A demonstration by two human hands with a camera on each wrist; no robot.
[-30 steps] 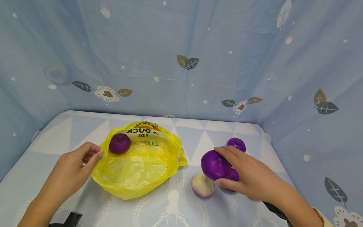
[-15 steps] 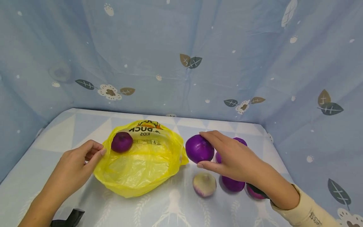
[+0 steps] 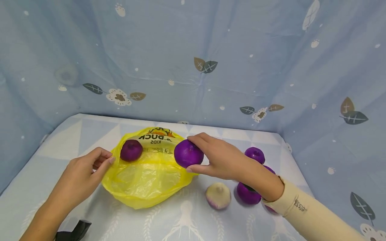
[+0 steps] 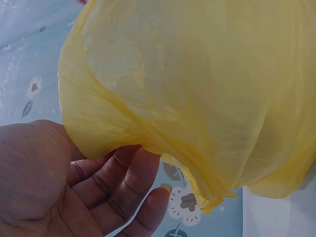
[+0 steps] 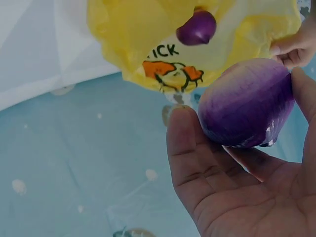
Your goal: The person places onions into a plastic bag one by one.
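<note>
1. Presently, right hand [image 3: 221,159] clasps a purple onion [image 3: 188,153] at frame centre, over the bag's right rim.
2. Left hand [image 3: 81,174] pinches the yellow bag [image 3: 144,180] edge, lower left.

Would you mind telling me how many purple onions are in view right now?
5: one in the yellow bag, one in the right hand, three on the table by the right forearm, one mostly hidden. A pale onion lies apart.
</note>
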